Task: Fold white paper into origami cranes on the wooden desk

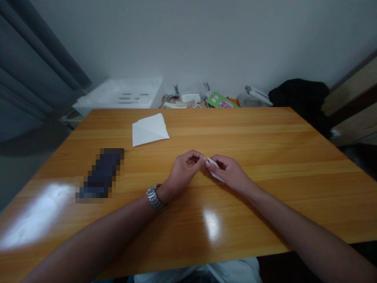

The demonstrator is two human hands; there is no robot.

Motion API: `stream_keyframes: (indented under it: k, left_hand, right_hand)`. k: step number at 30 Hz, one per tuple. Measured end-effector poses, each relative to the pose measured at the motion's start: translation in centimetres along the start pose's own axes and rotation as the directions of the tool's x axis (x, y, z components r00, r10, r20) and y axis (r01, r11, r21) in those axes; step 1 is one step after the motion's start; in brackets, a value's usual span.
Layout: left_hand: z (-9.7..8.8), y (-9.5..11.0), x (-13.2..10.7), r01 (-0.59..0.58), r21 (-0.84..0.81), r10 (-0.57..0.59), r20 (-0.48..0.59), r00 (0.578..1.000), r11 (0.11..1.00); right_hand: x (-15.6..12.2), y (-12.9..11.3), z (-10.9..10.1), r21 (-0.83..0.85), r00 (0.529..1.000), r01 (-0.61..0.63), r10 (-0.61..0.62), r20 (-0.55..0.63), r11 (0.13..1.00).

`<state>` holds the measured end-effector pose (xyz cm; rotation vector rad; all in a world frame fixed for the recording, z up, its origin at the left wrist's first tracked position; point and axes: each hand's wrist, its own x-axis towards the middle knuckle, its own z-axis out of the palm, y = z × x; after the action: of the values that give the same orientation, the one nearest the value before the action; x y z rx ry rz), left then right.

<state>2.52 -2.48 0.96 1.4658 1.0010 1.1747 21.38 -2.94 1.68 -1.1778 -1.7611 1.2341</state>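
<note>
Your left hand (184,169) and right hand (231,173) meet mid-way across the tabletop (265,149), both pinching the small folded paper (212,162) at the fingertips, probably to keep its crease tight. Farther back, a bigger folded sheet (149,129) lies flat, parked out of your way.

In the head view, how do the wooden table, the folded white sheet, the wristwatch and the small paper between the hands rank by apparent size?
1. wooden table
2. folded white sheet
3. wristwatch and small paper: alike, so unranked; the right hand hides part of the paper.
</note>
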Motion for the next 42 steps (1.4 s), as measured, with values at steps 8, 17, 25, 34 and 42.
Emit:
stream_keyframes:
  k: [8,17,25,34,42]
  left_hand:
    - [0.2,-0.6,0.2,0.027,-0.096,-0.021,0.061,0.998,0.995]
    - [0.0,-1.0,0.2,-0.013,-0.004,0.013,0.012,1.000,1.000]
    - [-0.1,-0.6,0.2,-0.057,0.078,0.057,-0.001,0.998,0.995]
    - [0.0,-0.7,0.2,-0.018,-0.039,0.019,0.013,1.000,0.999]
    - [-0.3,-0.2,0.4,-0.020,-0.005,0.020,-0.053,0.998,1.000]
  right_hand:
    - [0.2,0.6,0.0,0.073,1.000,0.003,-0.002,-0.005,0.997]
    - [0.2,0.5,0.1,0.107,1.000,-0.027,0.028,-0.006,0.994]
    - [0.2,0.3,0.2,0.151,0.999,0.018,-0.013,-0.032,0.988]
    - [0.2,0.4,0.2,0.275,1.000,-0.023,0.025,-0.005,0.961]
    - [0.0,0.2,0.5,0.369,0.995,-0.094,0.099,0.005,0.925]
